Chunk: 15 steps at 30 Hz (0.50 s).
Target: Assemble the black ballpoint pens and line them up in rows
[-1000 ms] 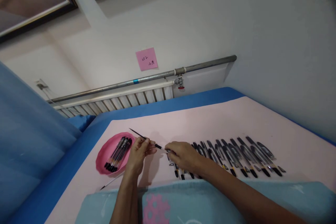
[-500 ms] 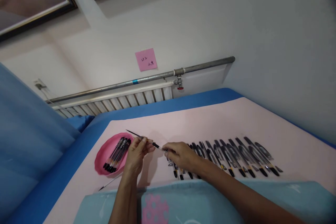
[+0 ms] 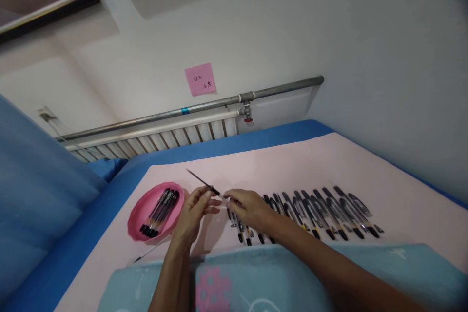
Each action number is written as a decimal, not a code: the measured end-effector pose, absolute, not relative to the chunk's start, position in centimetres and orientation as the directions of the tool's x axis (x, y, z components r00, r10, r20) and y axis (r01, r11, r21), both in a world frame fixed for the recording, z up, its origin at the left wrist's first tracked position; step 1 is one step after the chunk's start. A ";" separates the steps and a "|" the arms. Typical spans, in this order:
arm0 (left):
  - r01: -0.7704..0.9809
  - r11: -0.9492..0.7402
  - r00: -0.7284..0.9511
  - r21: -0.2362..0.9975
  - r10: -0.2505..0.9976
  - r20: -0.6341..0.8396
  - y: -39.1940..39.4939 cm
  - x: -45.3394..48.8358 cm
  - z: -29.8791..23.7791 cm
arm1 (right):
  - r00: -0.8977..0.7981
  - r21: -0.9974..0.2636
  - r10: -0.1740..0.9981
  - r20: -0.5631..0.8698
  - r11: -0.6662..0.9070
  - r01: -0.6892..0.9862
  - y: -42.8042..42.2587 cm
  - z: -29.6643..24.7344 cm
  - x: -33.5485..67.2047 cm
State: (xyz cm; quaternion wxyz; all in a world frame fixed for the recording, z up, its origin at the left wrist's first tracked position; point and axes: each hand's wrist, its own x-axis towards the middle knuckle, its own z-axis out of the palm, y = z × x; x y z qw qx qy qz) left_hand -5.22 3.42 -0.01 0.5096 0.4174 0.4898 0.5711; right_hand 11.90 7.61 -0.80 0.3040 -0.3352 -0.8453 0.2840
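A slim dark pen refill (image 3: 199, 178) slants between my hands, its thin end pointing up and left. My left hand (image 3: 195, 209) pinches it near its thicker black section, with thumb and forefinger together and the other fingers loosely stretched. At its lower, whitish end, my right hand (image 3: 248, 208) is closed on it; the fingertips partly hide that end. To the right of my right hand, several disassembled pens (image 3: 321, 212) lie in a slanted row, with dark caps, clear barrels and small tips. Left of my left hand, a pink bowl (image 3: 133, 222) holds several black pens (image 3: 161, 212).
A pale pink sheet (image 3: 204, 170) covers the blue tabletop (image 3: 285, 130). Another thin refill (image 3: 149, 252) lies below the bowl. Light blue patterned cloth (image 3: 292, 278) borders the near side. A radiator (image 3: 175, 139) and pipe (image 3: 285, 88) run along the wall behind.
The refill has shifted slightly right and up, and my left fingers sit closer to my right fingertips. The whole view has moved a little.
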 end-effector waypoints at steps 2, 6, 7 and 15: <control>-0.075 -0.030 -0.119 0.997 0.993 0.021 3.3 -5.2 -0.1 | -0.522 -0.723 0.793 0.315 0.557 0.408 7.9 -0.6 12.0; 0.241 0.041 0.082 0.970 0.995 -0.062 3.2 -5.0 -0.9 | -0.455 -0.756 0.831 0.321 0.514 0.405 8.3 -0.4 12.3; 0.324 0.043 0.122 0.945 0.989 -0.087 3.2 -4.9 -1.2 | -0.454 -0.757 0.830 0.323 0.515 0.402 8.3 -0.4 12.3; 0.615 -0.097 0.290 0.783 0.951 -0.110 3.1 -3.5 -2.4 | -0.458 -0.767 0.834 0.308 0.502 0.400 8.3 -0.5 12.4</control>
